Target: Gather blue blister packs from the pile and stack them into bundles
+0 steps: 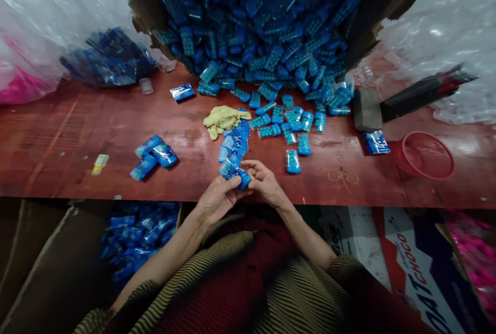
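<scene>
Both my hands meet at the near edge of a red-brown wooden table point(70, 132). My left hand point(217, 199) and my right hand point(263, 179) pinch together on a small blue packet point(236, 173) in clear wrap. Just beyond them lies a row of similar wrapped blue packets point(234, 145), running back toward a crumpled yellow cloth point(222, 119). Loose blue items point(287, 117) are scattered to the right of it.
A torn cardboard box point(263, 18) at the back spills a heap of blue items. Three wrapped packets point(153, 155) lie at left, a red mesh basket point(424, 155) and a hammer point(387, 101) at right. A box of packed blue packets point(135, 236) sits below the table.
</scene>
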The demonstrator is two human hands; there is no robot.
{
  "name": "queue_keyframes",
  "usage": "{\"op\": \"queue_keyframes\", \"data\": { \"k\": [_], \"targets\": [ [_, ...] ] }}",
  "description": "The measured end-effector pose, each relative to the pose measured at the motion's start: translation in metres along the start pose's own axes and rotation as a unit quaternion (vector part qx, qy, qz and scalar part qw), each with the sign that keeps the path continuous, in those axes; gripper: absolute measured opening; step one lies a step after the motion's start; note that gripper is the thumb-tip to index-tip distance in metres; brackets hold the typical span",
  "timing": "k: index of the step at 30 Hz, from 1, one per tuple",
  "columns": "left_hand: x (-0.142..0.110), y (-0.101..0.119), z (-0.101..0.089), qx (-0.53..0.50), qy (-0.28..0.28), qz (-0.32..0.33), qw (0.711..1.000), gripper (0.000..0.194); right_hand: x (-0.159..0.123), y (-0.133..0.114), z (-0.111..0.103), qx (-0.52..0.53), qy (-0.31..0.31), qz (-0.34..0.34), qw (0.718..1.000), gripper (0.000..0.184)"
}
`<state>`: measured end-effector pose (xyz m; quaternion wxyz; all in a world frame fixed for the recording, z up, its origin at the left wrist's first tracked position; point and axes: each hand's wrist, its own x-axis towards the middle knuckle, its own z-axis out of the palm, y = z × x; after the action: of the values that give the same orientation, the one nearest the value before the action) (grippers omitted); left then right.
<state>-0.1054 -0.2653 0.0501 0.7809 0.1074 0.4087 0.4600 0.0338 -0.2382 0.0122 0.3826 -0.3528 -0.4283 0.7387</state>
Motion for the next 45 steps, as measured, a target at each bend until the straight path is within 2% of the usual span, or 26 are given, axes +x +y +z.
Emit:
{"op": "queue_keyframes", "data": {
  "k": [4,6,10,15,21,26,28,31,33,37,41,45],
  "targets": [
    [-0.001,-0.001,0.002,0.016,-0.007,0.037,0.999,0.025,-0.002,-0.002,0.001,0.006,0.002,0.0,1.0,0.033],
    [0.0,-0.002,0.002,0.017,-0.01,0.039,0.999,0.025,-0.002,-0.003,0.003,0.023,0.009,0.014,1.0,0.029],
    [0.0,-0.002,-0.001,-0.007,-0.005,0.037,0.999,0.02,-0.003,-0.005,0.006,0.067,0.009,0.042,0.997,0.031],
    [0.003,-0.001,-0.006,-0.034,0.021,0.023,0.999,0.011,-0.006,-0.007,0.005,0.044,0.001,0.037,0.998,0.025],
    [0.003,-0.005,-0.01,-0.008,0.02,-0.01,1.0,0.02,0.005,-0.013,0.004,0.008,0.032,0.019,0.999,0.03],
    [-0.002,-0.009,-0.011,0.037,-0.001,-0.03,0.999,0.023,0.025,-0.025,0.004,-0.101,-0.016,0.027,0.994,0.018],
    [-0.003,-0.009,-0.01,0.047,-0.004,-0.028,0.998,0.025,0.03,-0.027,0.005,-0.114,-0.024,0.034,0.993,0.015],
    [-0.004,-0.008,-0.008,0.043,0.003,-0.016,0.999,0.026,0.032,-0.028,0.008,-0.096,-0.022,0.045,0.994,0.023],
    [-0.002,-0.006,-0.007,0.018,0.017,0.007,1.0,0.026,0.029,-0.027,0.01,-0.078,0.001,0.037,0.996,0.028],
    [0.002,-0.001,-0.008,-0.041,0.064,0.034,0.997,0.019,0.013,-0.021,0.013,-0.074,0.102,-0.03,0.992,0.023],
    [0.004,-0.001,-0.006,-0.08,0.088,0.039,0.992,0.016,-0.002,-0.008,0.021,-0.099,0.076,-0.029,0.992,0.033],
    [0.003,-0.004,-0.004,-0.045,0.084,0.076,0.993,0.021,-0.005,0.0,0.028,-0.07,0.094,-0.045,0.992,0.026]
  ]
}}
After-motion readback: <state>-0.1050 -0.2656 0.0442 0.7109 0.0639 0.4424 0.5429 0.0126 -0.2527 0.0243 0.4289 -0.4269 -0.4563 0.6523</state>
